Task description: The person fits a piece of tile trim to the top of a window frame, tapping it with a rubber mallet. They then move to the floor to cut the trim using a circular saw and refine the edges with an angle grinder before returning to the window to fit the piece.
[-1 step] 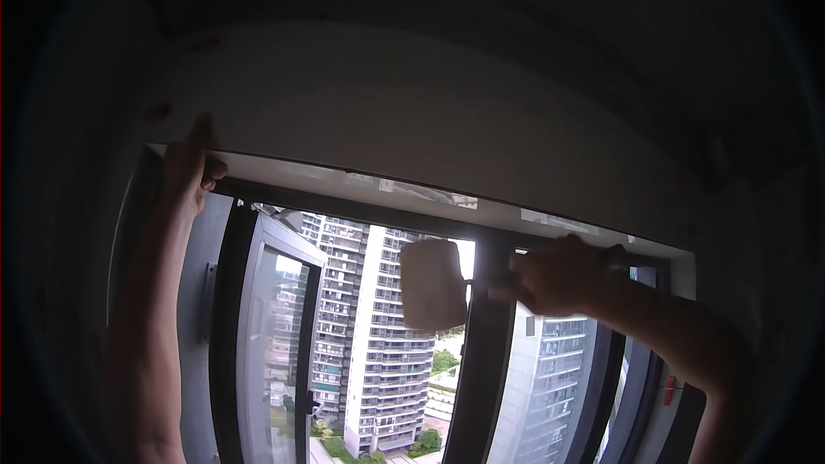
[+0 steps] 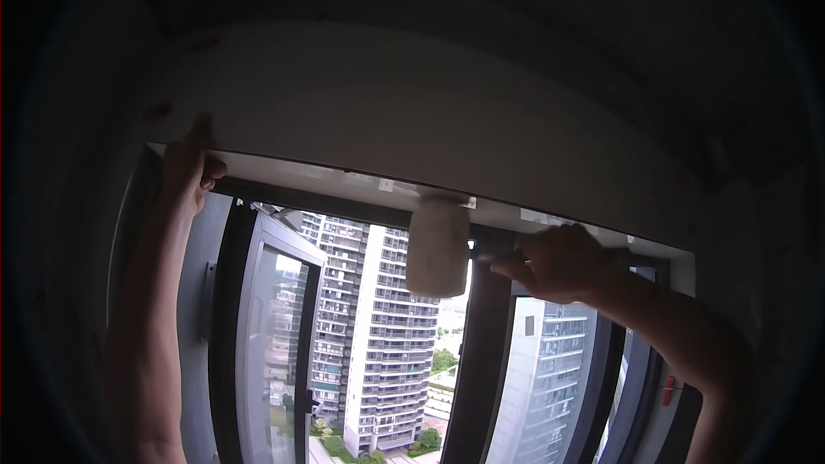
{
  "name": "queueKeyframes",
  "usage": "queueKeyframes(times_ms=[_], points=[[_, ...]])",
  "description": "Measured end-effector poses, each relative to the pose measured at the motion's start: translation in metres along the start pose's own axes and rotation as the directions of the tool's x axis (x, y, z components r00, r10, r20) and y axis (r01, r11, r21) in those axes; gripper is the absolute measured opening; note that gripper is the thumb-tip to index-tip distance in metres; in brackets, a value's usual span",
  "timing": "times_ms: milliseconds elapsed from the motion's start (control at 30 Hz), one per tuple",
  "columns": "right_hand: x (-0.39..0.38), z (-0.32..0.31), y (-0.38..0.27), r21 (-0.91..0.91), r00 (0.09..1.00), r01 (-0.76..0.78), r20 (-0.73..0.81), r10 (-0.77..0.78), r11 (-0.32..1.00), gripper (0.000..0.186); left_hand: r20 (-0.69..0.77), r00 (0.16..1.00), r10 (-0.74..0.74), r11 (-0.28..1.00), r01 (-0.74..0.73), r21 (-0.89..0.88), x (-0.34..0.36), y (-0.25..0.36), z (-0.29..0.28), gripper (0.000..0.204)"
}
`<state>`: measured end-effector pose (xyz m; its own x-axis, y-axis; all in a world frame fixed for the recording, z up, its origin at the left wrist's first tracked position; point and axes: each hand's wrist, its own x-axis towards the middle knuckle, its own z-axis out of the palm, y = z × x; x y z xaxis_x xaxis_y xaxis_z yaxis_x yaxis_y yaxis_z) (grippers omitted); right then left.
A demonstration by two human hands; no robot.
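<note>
My right hand (image 2: 559, 262) is closed round the dark handle of a mallet (image 2: 438, 249), at the right of the view. The mallet's pale, blocky head is somewhat blurred and its top overlaps the underside of the window's top recess; I cannot tell whether it touches. At the upper left, my left hand (image 2: 193, 167) grips the lower edge of a pale panel (image 2: 344, 112) above the window. One finger lies up its face and the others curl beneath the edge. Glossy strips (image 2: 430, 193) run along the recess underside.
Below is a dark-framed window, with a thick upright post (image 2: 481, 335) and an opened sash (image 2: 284, 335) at the left. Tall buildings (image 2: 395, 361) stand far below outside. A small red object (image 2: 669, 389) is at the right side of the frame.
My right hand has moved up slightly, and the mallet head has risen toward the underside of the recess. The left hand stays in place on the panel edge.
</note>
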<state>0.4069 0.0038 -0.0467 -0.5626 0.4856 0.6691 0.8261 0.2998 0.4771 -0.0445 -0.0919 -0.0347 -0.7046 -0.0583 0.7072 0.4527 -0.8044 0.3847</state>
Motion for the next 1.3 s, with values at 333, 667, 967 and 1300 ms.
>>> queueKeyframes(times_ms=[333, 667, 967, 1300], points=[[-0.002, 0.009, -0.016, -0.092, 0.985, 0.083, -0.146, -0.096, 0.992, 0.069, -0.004, 1.0, 0.011, 0.994, -0.012, -0.112, 0.0, -0.001, 0.001, 0.04], [0.008, 0.028, -0.079, -0.655, 0.527, 0.307, -0.487, -0.697, 0.69, 0.035, 0.236, 0.971, -0.021, 0.994, 0.046, -0.101, -0.02, -0.006, -0.025, 0.055], [0.073, -0.012, -0.186, -0.067, 0.899, 0.379, -0.208, -0.384, 0.923, 0.057, 0.113, 0.99, 0.08, 0.987, -0.095, 0.132, -0.016, 0.0, -0.093, 0.061], [0.086, -0.036, -0.192, -0.003, 0.931, 0.26, -0.263, -0.252, 0.965, 0.041, -0.067, 0.979, 0.19, 0.975, -0.197, -0.107, -0.003, -0.003, -0.021, 0.119]])
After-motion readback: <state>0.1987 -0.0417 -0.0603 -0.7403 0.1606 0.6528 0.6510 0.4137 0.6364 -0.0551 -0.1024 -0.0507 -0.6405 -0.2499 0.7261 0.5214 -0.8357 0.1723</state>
